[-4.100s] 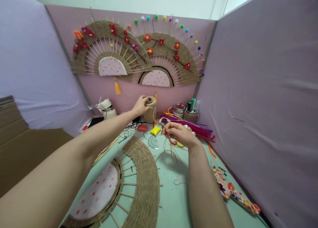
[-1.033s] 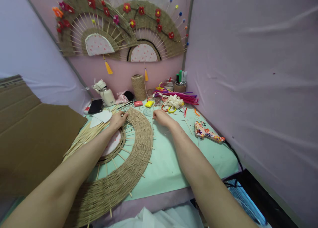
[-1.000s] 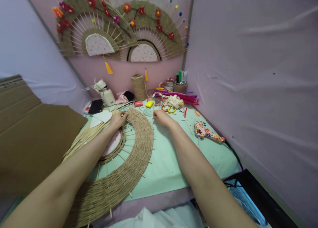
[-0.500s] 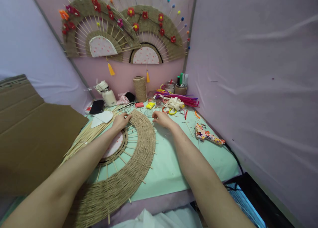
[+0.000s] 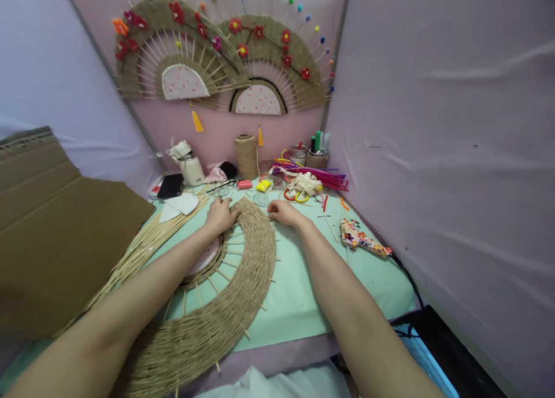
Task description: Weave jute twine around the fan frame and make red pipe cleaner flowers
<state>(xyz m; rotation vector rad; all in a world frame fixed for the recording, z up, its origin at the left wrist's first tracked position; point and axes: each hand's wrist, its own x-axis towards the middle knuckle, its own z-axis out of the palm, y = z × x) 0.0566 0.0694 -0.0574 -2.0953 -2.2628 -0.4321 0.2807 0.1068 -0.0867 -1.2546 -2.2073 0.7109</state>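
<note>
A half-round woven twine fan with thin sticks as ribs lies on the green tabletop, its far end turned away from me. At that far end, my left hand is closed on the inner edge of the woven band, thumb on top. My right hand sits just past the outer edge, fingers curled in a pinch; whatever is between them is too small to make out. Under my left forearm, the fan's pink dotted centre shows only in part.
Behind stand a twine spool, a white bottle and a pen holder. Pipe cleaners lie near them. At right rests a flowered glue gun; at left, cardboard and thin sticks. Finished fans hang on the wall.
My left hand has shifted slightly right, its fingers spread a little more at the fan's end. The fan has turned or slid a little. My right hand stays by the outer edge.
</note>
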